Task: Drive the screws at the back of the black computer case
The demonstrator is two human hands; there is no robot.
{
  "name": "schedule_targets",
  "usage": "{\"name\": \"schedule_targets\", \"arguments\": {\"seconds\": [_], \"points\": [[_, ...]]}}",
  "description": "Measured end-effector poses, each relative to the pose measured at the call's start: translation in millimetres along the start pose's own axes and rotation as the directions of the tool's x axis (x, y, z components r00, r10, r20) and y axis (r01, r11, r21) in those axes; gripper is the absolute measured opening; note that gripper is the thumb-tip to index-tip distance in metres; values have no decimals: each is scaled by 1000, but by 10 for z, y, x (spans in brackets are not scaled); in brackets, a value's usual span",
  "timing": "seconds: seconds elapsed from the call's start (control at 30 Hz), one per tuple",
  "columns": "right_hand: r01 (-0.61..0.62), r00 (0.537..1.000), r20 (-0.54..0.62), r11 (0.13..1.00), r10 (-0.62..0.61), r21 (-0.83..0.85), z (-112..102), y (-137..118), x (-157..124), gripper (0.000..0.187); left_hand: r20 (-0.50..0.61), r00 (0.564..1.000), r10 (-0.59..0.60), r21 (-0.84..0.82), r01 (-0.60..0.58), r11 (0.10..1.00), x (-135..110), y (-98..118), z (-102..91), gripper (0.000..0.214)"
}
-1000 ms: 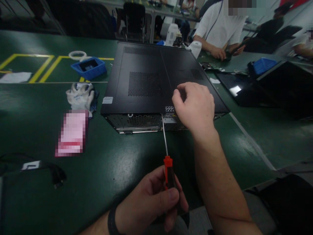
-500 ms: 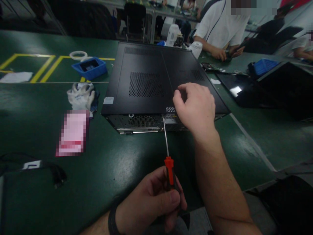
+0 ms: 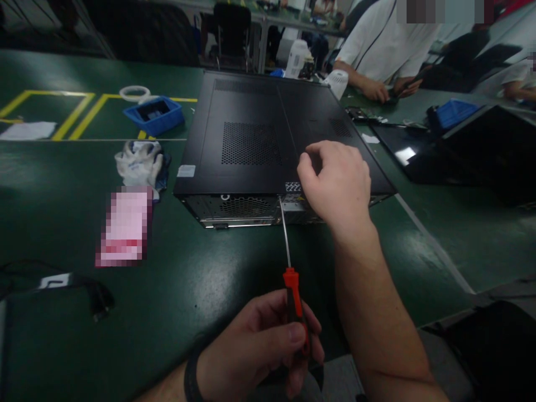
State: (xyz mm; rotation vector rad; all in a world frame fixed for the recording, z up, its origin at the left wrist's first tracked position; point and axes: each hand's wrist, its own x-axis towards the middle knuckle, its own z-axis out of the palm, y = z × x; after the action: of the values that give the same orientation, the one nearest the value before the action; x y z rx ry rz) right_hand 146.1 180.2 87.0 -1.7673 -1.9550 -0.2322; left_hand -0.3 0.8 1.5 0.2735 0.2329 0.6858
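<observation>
A red and black screwdriver (image 3: 295,301) is held in my left hand (image 3: 263,340), its handle between thumb and curled fingers. Its thin metal shaft runs up to the rear panel (image 3: 247,206) of a black desktop computer case (image 3: 251,106) lying flat on the table. The tip meets the panel just under the top edge; any screw there is too small to make out. My right hand (image 3: 335,178) rests on the case's top near that edge, right of the shaft. Its fingers are curled and closed toward the thumb, and whatever they may hold is hidden.
Left of the case lie work gloves (image 3: 140,164), a blurred pink item (image 3: 125,226), a blue bin (image 3: 154,115) and black cables (image 3: 94,293). On the right are a dark flat panel (image 3: 410,159) and another blue bin (image 3: 454,117). A co-worker (image 3: 377,50) handles something across the table.
The screwdriver handle has turned slightly in my left hand, and those fingers have shifted a little. My right hand stays in place on the case.
</observation>
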Motion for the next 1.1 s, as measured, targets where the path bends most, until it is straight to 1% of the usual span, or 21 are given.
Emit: {"name": "schedule_targets", "arguments": {"seconds": [0.13,0.2,0.4,0.47,0.57,0.7,0.8,0.87,1.0,1.1], "points": [[-5,1000,12,1000,5,-14,-11,-13,0,35,-1,999,47,52,-47,998,4,-47,-25,23],[-4,1000,14,1000,4,-21,-8,-12,3,35,9,999,52,47,-53,997,4,-47,-26,23],[15,1000,-13,1000,-16,-13,21,14,8,34,16,1000,-17,-30,17,999,-9,7,2,31],[16,1000,-20,1000,-16,-1,22,17,8,33,20,1000,-15,-29,16,999,-15,8,6,31],[8,1000,-8,1000,-7,2,18,11,7,33,15,1000,10,3,-10,1000,-15,-10,-2,26],[-6,1000,9,1000,6,-15,9,0,7,34,10,999,40,59,-41,997,-3,-38,-22,29],[-6,1000,11,1000,6,-21,6,-5,6,35,29,998,48,66,-50,997,-4,-41,-23,29],[-8,1000,7,1000,8,-20,5,-6,7,35,28,999,45,50,-46,998,-10,-30,-13,28],[-10,1000,13,1000,10,-29,3,-9,9,35,17,1000,-7,-24,7,1000,-18,4,4,30],[-9,1000,16,1000,9,-30,-1,-12,7,35,20,1000,-15,-29,16,999,-16,10,4,29]]}}
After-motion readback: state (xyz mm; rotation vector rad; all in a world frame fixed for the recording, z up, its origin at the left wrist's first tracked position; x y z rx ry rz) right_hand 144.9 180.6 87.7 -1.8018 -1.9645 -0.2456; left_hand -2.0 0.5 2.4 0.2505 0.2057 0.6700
